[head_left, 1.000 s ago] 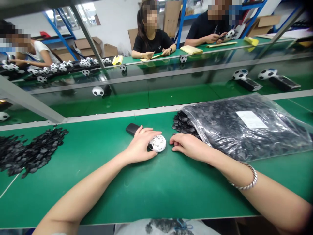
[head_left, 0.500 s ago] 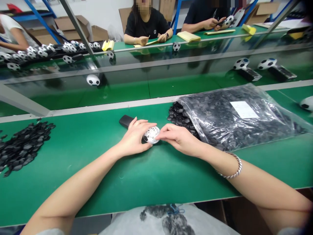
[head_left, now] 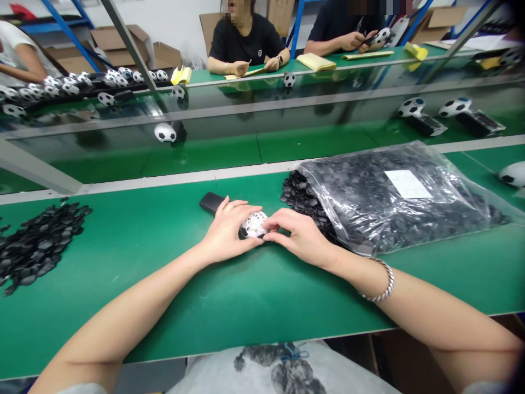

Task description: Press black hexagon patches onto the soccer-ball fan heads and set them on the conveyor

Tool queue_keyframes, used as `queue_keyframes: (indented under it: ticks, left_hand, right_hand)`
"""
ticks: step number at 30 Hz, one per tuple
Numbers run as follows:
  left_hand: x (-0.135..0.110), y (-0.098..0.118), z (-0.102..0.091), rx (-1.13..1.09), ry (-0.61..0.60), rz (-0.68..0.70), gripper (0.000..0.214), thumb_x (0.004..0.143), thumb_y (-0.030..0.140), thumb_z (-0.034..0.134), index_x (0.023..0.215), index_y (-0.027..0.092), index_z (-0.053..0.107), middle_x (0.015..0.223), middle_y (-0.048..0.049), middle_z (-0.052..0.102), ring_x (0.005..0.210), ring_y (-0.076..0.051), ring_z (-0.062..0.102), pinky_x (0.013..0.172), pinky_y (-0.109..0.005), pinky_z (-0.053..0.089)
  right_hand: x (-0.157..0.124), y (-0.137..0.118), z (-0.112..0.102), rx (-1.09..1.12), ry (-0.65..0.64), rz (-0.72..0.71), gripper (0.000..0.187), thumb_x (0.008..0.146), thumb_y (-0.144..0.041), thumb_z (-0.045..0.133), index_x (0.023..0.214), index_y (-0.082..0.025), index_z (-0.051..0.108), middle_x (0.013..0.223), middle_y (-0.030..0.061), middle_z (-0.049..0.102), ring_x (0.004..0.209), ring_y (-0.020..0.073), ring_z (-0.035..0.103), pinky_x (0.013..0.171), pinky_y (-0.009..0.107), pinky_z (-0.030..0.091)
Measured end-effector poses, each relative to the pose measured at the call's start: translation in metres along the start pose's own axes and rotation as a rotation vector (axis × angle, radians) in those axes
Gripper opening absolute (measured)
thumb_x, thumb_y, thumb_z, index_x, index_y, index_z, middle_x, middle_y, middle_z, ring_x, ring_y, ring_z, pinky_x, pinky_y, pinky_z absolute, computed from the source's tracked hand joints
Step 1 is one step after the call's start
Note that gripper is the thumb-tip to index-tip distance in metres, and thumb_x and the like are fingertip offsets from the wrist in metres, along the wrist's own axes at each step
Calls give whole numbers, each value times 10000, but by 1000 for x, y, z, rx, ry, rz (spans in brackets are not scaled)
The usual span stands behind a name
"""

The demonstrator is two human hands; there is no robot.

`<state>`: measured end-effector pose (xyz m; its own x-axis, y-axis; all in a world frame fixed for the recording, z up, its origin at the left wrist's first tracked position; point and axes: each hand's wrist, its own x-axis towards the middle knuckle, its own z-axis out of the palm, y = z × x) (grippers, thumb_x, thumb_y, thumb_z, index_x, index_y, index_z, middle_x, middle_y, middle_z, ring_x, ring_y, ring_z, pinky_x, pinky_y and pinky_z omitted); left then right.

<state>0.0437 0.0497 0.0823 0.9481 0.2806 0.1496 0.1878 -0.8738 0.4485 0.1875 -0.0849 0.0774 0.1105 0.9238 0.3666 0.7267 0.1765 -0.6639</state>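
Note:
A small white soccer-ball-shaped piece (head_left: 255, 224) with an open lattice top and black patches sits over the green bench. My left hand (head_left: 227, 230) is curled round its left side, with the thumb along the lower edge. Behind the fingers a black block-like handle (head_left: 211, 203) sticks out; whether it joins the ball is hidden by the hand. My right hand (head_left: 297, 234) has its thumb and fingertips closed against the ball's right side. Any small patch between those fingertips cannot be made out.
A clear plastic bag (head_left: 394, 202) of black patches lies open at right, spilling some. Another heap of black patches (head_left: 41, 241) lies at left. Beyond the bench edge, a green conveyor carries soccer-ball pieces (head_left: 165, 132). Several people sit across it.
My right hand's thumb has come lower against the ball, and its wrist has shifted slightly left. The ball's lower edge shows more black. Pieces on the near conveyor have moved right.

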Motion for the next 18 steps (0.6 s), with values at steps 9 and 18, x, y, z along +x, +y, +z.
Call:
queue_keyframes:
  ticks: [9,18]
  left_hand:
    - [0,1,0,-5,13,-9,579,681,455,634,1193,229,484,1193,-38,562,1193,-249,404,1092,-492,97]
    - [1,-3,0,-31,3,-9,631,636,459,676,1191,230,484,1199,-39,561,1196,-251,405,1091,-496,99]
  right_hand:
    - [-2,7,6,2,46,-61,62,793,-215,602,791,-169,644,797,29,616,742,117,581,708,241,473]
    - [0,3,1,-200,-44,-358,148,878,-186,443,843,-149,582,817,65,621,761,160,548,690,303,466]
